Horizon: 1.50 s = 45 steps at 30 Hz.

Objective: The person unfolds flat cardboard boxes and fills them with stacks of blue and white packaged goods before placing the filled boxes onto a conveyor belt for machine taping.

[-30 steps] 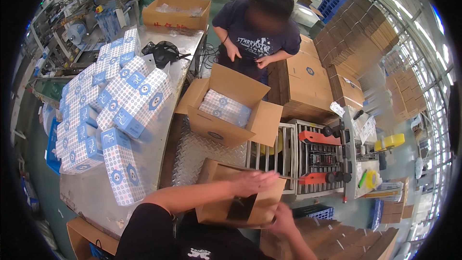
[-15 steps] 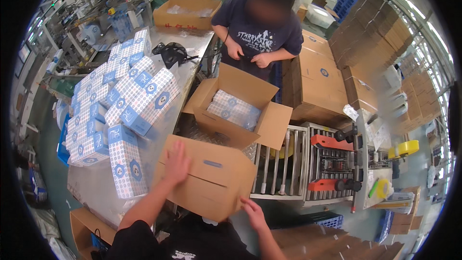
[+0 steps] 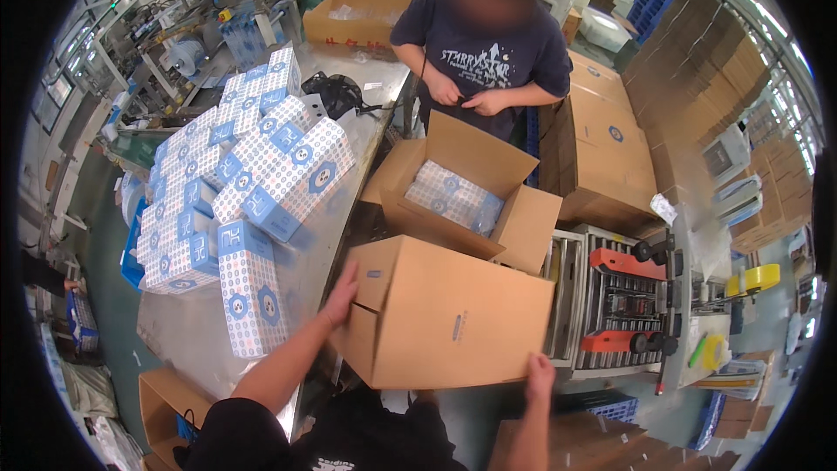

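Note:
In front of me I hold a brown cardboard box, tilted, with a broad side facing up and slotted flaps at its left end. My left hand lies along that left end, its fingers partly hidden by the cardboard. At the lower right corner my right hand has its fingers closed on the edge. Just beyond stands an open carton, flaps spread, with patterned white and blue packs inside. A heap of similar packs lies on the metal table to my left.
Across from me stands a person in a dark shirt, hands together. A roller conveyor with a red-armed machine is at the right. Flattened cardboard stacks rise behind it. A yellow tape roll sits at far right.
The cardboard box has swung open from a flat shape into a boxy one and reaches further right. My right hand has moved right with its edge; my left hand is now at its left end.

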Tool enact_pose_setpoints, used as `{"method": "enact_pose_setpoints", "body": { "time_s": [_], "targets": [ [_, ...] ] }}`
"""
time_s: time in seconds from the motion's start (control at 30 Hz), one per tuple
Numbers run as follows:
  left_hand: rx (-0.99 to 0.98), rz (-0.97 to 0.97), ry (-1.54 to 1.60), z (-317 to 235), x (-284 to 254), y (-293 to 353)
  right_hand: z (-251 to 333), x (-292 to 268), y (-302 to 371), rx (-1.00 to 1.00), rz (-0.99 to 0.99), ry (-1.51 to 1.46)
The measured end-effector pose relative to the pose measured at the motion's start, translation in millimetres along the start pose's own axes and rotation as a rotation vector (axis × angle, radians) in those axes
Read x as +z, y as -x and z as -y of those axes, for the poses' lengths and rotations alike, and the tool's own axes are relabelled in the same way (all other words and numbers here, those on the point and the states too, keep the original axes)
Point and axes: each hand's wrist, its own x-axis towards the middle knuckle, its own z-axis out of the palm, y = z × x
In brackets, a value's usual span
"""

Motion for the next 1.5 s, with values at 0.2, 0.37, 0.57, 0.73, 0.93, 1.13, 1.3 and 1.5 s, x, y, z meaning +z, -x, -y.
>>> {"method": "enact_pose_setpoints", "body": {
  "time_s": [0.2, 0.37, 0.57, 0.73, 0.93, 1.13, 1.3, 1.5],
  "targets": [
    [-0.612, 0.045, 0.465, -76, 63, 20, 219, 21, 106, -0.351, 0.177, 0.078],
    [-0.262, 0.189, 0.245, -66, 100, 27, 202, 191, 172, -0.405, 0.302, 0.838],
    [0.078, -0.001, -0.648, -127, 106, 21, 131, 267, 177, -0.694, 0.754, 0.765],
    [-0.142, 0.076, -0.738, -132, 39, -13, 188, 170, 165, -0.695, -0.349, 1.396],
    [0.311, -0.054, -1.376, -102, -1, -41, 134, 124, 113, -0.036, -0.058, 1.071],
    [-0.015, 0.223, -1.301, -32, 71, 36, 97, 97, 74, -0.115, 0.116, 0.827],
    [-0.305, 0.423, -1.069, -28, 41, 20, 118, 87, 61, -0.099, 0.183, 0.76],
    [0.192, 0.228, -1.004, -63, -39, -20, 155, 183, 86, -0.044, 0.313, 0.866]
  ]
}}
